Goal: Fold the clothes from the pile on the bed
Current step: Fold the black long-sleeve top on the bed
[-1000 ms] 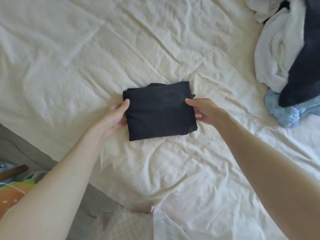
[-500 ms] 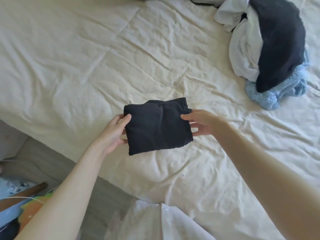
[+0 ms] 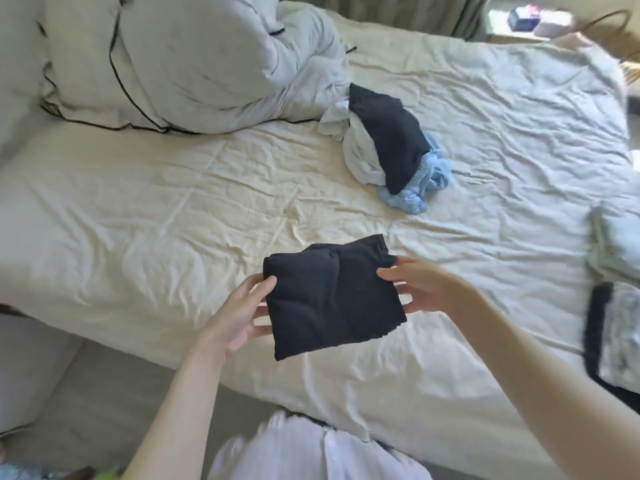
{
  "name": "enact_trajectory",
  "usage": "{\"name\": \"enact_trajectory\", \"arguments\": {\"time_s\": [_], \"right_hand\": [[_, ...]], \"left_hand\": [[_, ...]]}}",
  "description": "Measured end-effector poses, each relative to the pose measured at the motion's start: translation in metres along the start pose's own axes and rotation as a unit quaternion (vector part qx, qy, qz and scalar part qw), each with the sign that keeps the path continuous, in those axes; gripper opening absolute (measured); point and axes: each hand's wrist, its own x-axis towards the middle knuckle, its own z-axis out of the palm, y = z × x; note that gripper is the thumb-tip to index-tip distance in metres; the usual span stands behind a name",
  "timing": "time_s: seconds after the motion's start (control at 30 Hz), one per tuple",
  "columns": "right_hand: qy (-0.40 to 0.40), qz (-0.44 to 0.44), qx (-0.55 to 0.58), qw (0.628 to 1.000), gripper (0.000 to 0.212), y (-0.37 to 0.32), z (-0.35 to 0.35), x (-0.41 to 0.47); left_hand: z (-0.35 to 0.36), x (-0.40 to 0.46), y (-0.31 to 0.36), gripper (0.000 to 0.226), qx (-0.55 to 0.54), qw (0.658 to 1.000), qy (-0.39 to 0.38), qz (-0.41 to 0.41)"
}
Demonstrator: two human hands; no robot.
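A folded black garment (image 3: 330, 294) hangs lifted above the cream bed sheet (image 3: 173, 209), held flat between both hands. My left hand (image 3: 239, 311) grips its left edge, thumb on top and fingers underneath. My right hand (image 3: 420, 284) holds its right edge the same way. The pile of unfolded clothes (image 3: 384, 147) lies farther back on the bed: a white piece, a black piece on top and a light blue lace piece at its front.
A grey duvet with black piping (image 3: 180, 60) is bunched at the back left. Folded pale clothes (image 3: 618, 237) and a black-edged patterned item (image 3: 620, 334) lie at the right edge of the bed. The bed's near edge runs below my hands.
Both hands have lifted the folded black garment off the sheet and toward me. The view has tilted up, so the duvet, the whole pile and the folded stack on the right now show.
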Motion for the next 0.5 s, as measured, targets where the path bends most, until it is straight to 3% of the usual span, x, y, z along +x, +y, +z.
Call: {"name": "enact_trajectory", "arguments": {"time_s": [0.23, 0.5], "right_hand": [[0.109, -0.015, 0.041, 0.993, 0.029, 0.069, -0.074, -0.143], [0.221, -0.002, 0.182, 0.958, 0.019, 0.159, -0.137, -0.213]], "left_hand": [[0.117, -0.059, -0.018, 0.028, 0.047, 0.995, -0.080, -0.027], [0.230, -0.057, -0.028, 0.018, 0.157, 0.968, -0.190, -0.050]]}}
